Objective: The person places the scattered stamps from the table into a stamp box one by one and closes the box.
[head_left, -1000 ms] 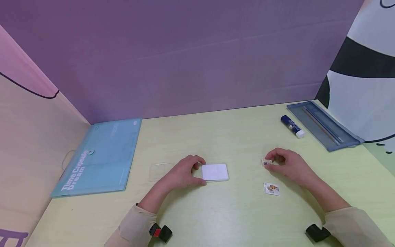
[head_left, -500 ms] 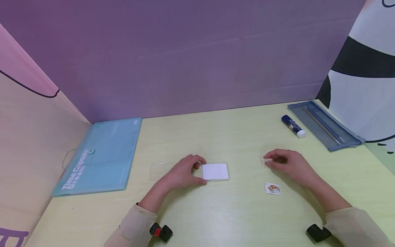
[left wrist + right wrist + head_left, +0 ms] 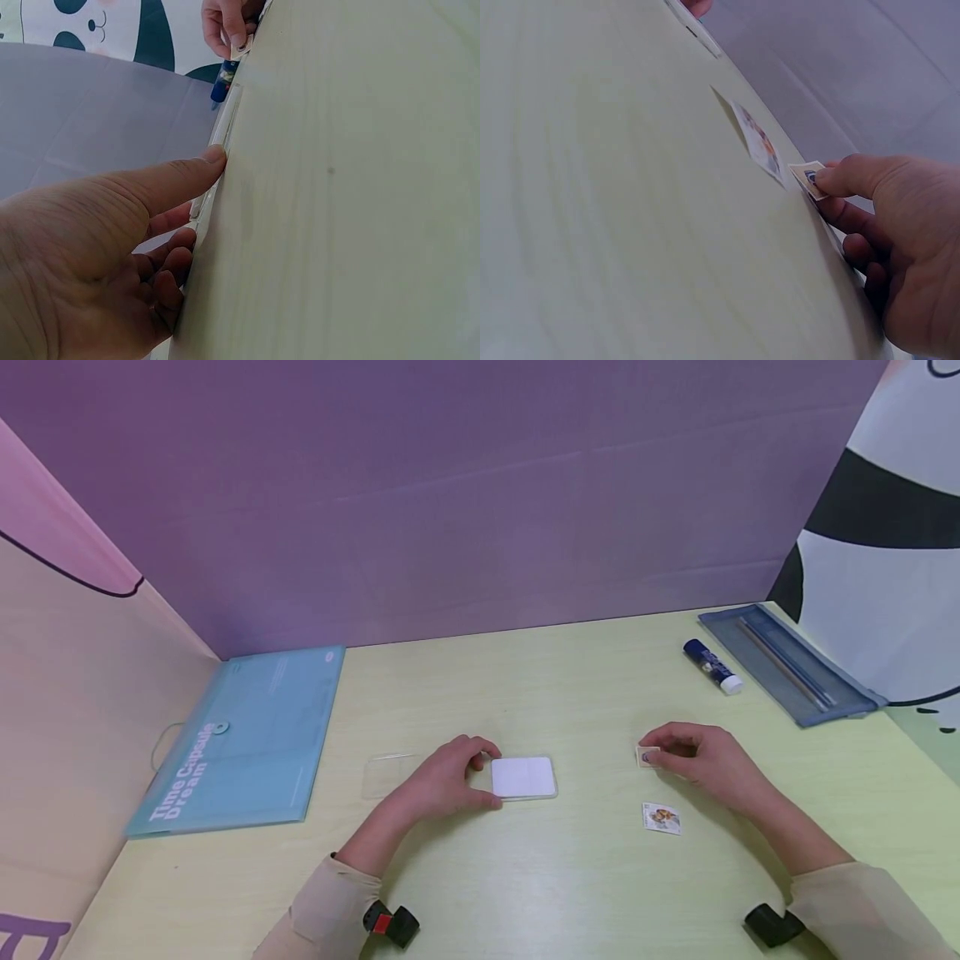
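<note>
My left hand (image 3: 450, 781) holds a shallow clear plastic case (image 3: 556, 789) at its left end, thumb on the near edge and forefinger at the far one. White paper (image 3: 522, 777) lies inside the case. In the left wrist view, the thumb (image 3: 184, 178) presses the case's side. Between thumb and forefinger my right hand (image 3: 701, 764) pinches a small stamp (image 3: 642, 756), partly covered by the thumb. A second stamp (image 3: 662, 818) with an orange-brown picture lies on the table nearby; in the right wrist view this stamp (image 3: 759, 140) has a raised edge.
A clear lid (image 3: 386, 777) lies left of the case, partly behind the left hand. At the left is a blue document folder (image 3: 247, 743). A glue stick (image 3: 712, 667) and a blue zip pouch (image 3: 791, 664) lie at the back right, before a purple backdrop (image 3: 480, 510).
The stamp in my right hand has tilted or shifted slightly, and the thumb covers more of its picture. My left hand and the case stay in place.
</note>
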Available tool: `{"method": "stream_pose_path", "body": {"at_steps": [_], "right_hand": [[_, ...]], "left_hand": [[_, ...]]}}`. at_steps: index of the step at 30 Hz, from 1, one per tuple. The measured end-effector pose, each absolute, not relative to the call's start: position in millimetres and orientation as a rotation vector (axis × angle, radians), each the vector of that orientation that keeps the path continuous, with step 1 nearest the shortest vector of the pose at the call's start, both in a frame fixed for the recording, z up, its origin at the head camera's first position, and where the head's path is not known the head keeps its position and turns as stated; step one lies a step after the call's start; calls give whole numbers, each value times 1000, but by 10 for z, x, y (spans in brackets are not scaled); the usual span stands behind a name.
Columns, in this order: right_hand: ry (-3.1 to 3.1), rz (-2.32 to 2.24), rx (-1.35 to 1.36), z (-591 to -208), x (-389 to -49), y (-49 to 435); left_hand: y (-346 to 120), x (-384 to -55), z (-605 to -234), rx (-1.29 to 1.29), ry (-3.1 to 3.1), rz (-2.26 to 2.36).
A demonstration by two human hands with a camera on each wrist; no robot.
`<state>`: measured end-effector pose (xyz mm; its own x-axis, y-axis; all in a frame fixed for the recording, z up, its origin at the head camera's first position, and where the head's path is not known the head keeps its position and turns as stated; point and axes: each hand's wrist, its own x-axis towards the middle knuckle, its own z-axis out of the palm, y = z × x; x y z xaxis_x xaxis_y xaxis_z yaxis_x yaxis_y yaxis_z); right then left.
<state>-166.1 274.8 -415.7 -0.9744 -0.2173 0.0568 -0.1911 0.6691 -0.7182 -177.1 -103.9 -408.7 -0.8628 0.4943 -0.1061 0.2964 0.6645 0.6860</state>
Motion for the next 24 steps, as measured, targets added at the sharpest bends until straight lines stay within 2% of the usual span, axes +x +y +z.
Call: {"method": "stream_pose_path", "body": {"at_steps": [24], "right_hand": [[2758, -1283, -382, -4138, -1685, 2664]], "left_hand": [[-1049, -1793, -4125, 644, 2608, 1034]]}}
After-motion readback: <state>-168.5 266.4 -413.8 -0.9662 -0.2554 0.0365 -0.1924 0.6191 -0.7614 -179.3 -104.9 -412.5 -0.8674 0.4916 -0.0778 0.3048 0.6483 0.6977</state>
